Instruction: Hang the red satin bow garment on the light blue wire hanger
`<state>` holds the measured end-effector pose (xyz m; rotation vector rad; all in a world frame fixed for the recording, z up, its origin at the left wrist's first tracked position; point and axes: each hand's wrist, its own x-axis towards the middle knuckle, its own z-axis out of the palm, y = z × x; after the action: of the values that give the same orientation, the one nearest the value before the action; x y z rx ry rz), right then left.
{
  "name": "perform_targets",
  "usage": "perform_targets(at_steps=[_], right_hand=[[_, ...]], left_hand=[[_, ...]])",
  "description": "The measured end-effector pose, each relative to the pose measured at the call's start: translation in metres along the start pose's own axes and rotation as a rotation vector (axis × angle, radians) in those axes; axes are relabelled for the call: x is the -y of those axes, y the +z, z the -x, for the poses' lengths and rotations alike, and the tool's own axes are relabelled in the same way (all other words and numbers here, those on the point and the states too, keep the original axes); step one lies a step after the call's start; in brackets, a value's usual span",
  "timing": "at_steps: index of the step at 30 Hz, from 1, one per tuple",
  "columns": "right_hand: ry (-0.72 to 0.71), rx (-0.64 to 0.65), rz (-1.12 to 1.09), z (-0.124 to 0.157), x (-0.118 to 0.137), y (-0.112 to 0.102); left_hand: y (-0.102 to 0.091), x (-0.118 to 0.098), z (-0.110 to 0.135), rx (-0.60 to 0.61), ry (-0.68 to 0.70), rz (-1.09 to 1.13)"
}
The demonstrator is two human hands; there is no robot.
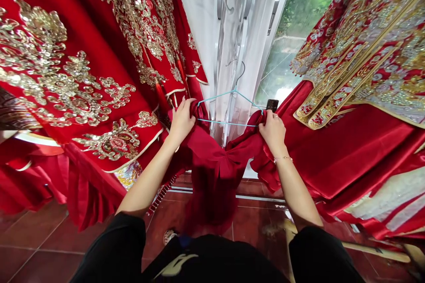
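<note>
A dark red dress (212, 152) hangs in front of me on a thin light-blue wire hanger (229, 123), its hook pointing up and away. My left hand (183, 119) is closed around the dress's left shoulder at one end of the hanger. At the other end, my right hand (272, 131) grips the right shoulder fabric, some fingers hidden behind it. The neckline dips between both hands, and the skirt falls toward the floor. A small black tag or card (272, 105) shows just beyond my right fingers.
Red garments with gold sequins (99, 84) hang close on the left. Another beaded jacket (361, 53) and red satin skirt (345, 150) hang on the right. Behind are a white curtain (195, 4) and a window (302, 22). A wooden bar (375, 252) lies low right, above reddish floor tiles (49, 234).
</note>
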<state>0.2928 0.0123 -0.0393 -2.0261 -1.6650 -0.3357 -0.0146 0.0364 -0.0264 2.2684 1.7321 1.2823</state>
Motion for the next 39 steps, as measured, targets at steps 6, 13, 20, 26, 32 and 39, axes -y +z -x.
perform_targets(at_steps=[6,13,20,26,32,39], right_hand=[[-0.014,0.036,0.067,0.004,0.002,-0.008],[-0.003,0.033,0.071,0.011,0.003,-0.014],[0.000,0.048,0.082,0.018,0.004,-0.019],[0.055,0.061,0.159,0.010,0.015,-0.013],[-0.012,0.096,0.224,-0.002,0.015,-0.012],[-0.100,0.187,0.135,-0.028,-0.012,-0.036]], left_hand=[[-0.010,0.019,-0.009,0.051,0.087,0.034],[-0.002,0.012,-0.013,0.045,0.044,-0.003],[-0.011,0.010,-0.020,0.147,0.083,-0.056],[0.022,-0.023,-0.019,-0.030,-0.023,-0.279],[0.016,-0.026,-0.037,0.077,-0.029,-0.386],[-0.030,-0.007,-0.063,0.269,0.118,-0.469]])
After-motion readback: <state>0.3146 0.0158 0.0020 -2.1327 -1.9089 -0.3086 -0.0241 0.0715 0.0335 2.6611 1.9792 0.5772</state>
